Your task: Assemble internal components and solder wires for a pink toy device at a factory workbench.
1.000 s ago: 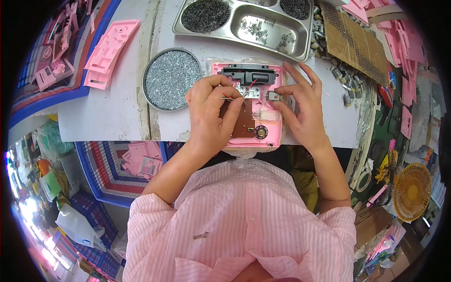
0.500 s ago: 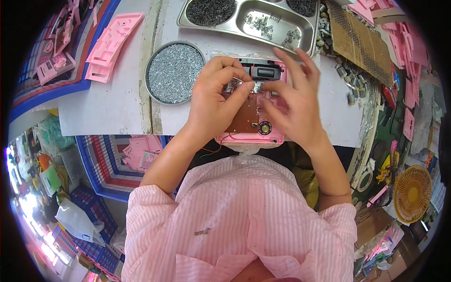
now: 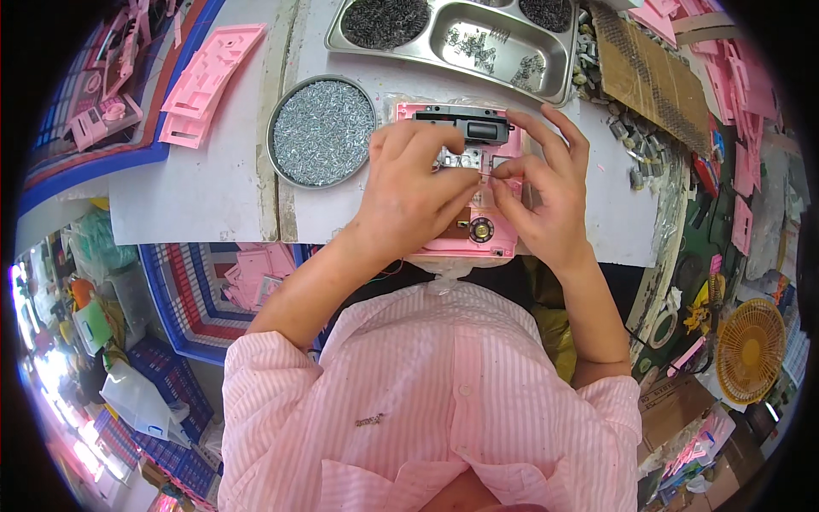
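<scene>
Pink casing [image 3: 461,248] lies on the tabletop [image 3: 205,205] right in front of the person, its open inside facing up, and both hands are working over its middle. The left hand [image 3: 420,183] reaches in from the left, back of the hand up, thumb and forefinger pinched together; the right hand [image 3: 546,192] comes from the other side, its thumb and forefinger closed too, with the other fingers lifted and spread. A thin wire [image 3: 486,175] runs across the small gap between the two pinches (the fingers hide its ends). Along the far edge of the casing sits a long black part [image 3: 486,130], with a silvery plate [image 3: 465,159] just nearer; a round dark piece with a brassy centre [image 3: 481,229] is at the near right, beside a brown board [image 3: 445,230] mostly covered by the left hand. To the left stands a round metal dish [image 3: 270,141] full of small silvery pieces [image 3: 324,128], and beyond the casing a compartmented steel tray [image 3: 409,55] holds little springs [image 3: 386,21]. Loose metal parts [image 3: 636,141] lie off to the right, near a brown cardboard sheet [image 3: 653,77]
</scene>
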### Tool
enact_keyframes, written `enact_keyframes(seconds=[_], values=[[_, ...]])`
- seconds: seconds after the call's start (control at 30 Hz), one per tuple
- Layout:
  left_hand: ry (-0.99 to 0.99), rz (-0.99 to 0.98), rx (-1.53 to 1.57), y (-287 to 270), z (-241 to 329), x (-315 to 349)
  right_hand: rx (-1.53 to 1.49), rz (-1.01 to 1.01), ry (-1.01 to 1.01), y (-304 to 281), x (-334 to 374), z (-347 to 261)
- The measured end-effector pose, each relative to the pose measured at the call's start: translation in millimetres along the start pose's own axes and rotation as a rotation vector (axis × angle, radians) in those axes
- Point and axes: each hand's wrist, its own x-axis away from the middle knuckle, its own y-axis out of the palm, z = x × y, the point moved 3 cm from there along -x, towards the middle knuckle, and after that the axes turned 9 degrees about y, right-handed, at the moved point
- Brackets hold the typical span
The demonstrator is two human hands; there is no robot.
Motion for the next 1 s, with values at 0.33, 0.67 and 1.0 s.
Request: enact_keyframes(seconds=[0.33,0.67,1.0], values=[[-0.276,0.294,-0.118,-16.2,21.4,12.7,-0.059,-0.004,-0.023,-8.1,-6.1,5.5],[-0.596,-0.074,0.677,7.1,8.0,-23.3,-0.328,-0.064,0.171,-17.5,-6.4,17.6],[-0.37,-0.038,0.385,6.1,8.8,-23.1,-0.094,0.159,0.088,-62.7,40.3,16.2]])
